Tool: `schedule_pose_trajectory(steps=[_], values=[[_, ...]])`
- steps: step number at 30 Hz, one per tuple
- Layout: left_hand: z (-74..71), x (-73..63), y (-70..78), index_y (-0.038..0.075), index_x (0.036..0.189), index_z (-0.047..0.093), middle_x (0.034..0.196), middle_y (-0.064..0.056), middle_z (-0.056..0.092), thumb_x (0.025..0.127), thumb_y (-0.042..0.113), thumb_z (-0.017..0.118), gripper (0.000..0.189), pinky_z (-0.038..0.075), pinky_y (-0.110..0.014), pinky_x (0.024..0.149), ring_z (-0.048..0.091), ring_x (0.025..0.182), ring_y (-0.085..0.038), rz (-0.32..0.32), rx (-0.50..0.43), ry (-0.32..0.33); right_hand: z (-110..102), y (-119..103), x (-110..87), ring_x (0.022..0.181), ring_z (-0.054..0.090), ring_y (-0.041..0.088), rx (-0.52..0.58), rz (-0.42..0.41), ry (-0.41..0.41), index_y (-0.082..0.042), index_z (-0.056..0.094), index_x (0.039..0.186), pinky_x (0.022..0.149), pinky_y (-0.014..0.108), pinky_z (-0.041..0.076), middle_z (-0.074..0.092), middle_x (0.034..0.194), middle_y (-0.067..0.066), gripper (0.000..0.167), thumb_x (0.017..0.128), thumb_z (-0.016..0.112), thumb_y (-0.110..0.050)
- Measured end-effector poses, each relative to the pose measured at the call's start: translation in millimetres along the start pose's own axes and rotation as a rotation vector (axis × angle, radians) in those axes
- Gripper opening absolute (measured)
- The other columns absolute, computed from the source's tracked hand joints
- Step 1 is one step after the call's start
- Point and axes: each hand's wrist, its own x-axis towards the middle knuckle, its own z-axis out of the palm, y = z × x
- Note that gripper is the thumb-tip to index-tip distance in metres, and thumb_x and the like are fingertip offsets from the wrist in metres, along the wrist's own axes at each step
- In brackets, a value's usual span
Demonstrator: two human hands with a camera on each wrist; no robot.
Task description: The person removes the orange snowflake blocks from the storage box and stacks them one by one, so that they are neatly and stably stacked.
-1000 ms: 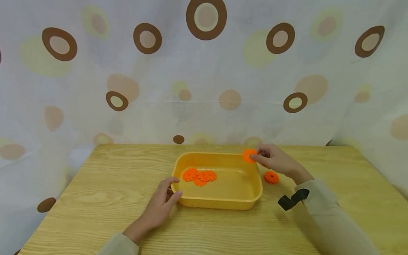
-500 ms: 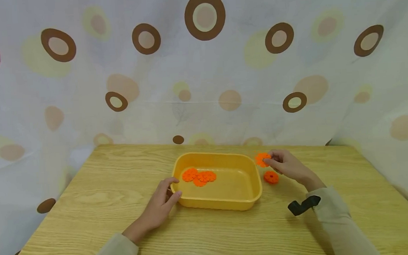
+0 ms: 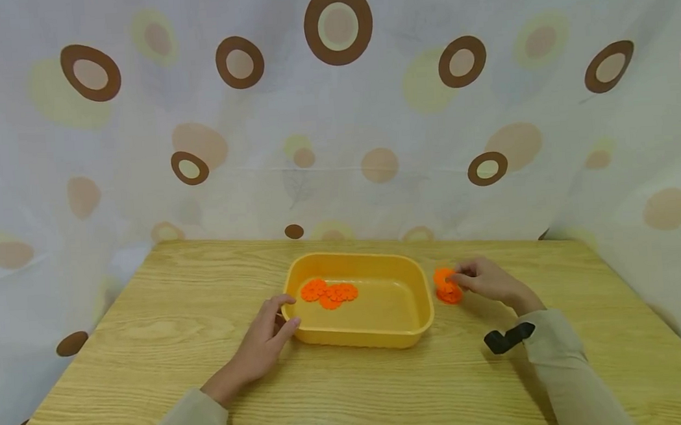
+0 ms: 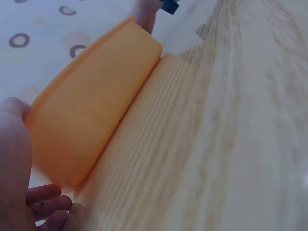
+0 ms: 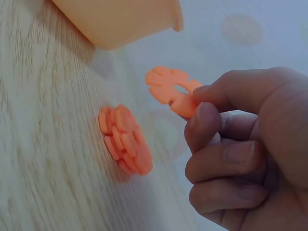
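My right hand (image 3: 488,280) pinches an orange flower-shaped plastic disc (image 3: 443,276) between thumb and index finger. In the right wrist view that disc (image 5: 166,83) has a round hole and is held apart from a small stack of like discs (image 5: 126,139) on the table. The stack (image 3: 450,296) lies just right of a shallow yellow plastic tray (image 3: 360,341). My left hand (image 3: 262,341) holds the tray's left end, fingers at the rim and thumb at the near corner. Inside the tray, toward its left, lie several overlapping orange discs (image 3: 330,294).
Everything stands on a light wood-grain table (image 3: 351,394). A pale curtain with brown ringed spots (image 3: 335,128) hangs behind the far edge and along both sides. Black camera mounts (image 3: 509,339) are strapped at the wrists.
My right hand has moved right and down from above the tray's right rim to over the disc stack, still pinching a disc. The left hand and the tray have stayed put.
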Motion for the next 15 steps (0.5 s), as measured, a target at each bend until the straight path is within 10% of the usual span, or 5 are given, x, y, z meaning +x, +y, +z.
schedule_pose_trajectory(steps=[15], values=[[0.8, 0.3, 0.8, 0.006, 0.130, 0.045, 0.104, -0.006, 0.048, 0.101, 0.023, 0.051, 0.034, 0.044, -0.024, 0.072, 0.047, 0.081, -0.014, 0.017, -0.003, 0.010, 0.4, 14.2, -1.5, 0.047, 0.032, 0.007, 0.003, 0.020, -0.035, 0.003, 0.060, 0.085, 0.054, 0.025, 0.037, 0.038, 0.056, -0.002, 0.025, 0.099, 0.053, -0.016]])
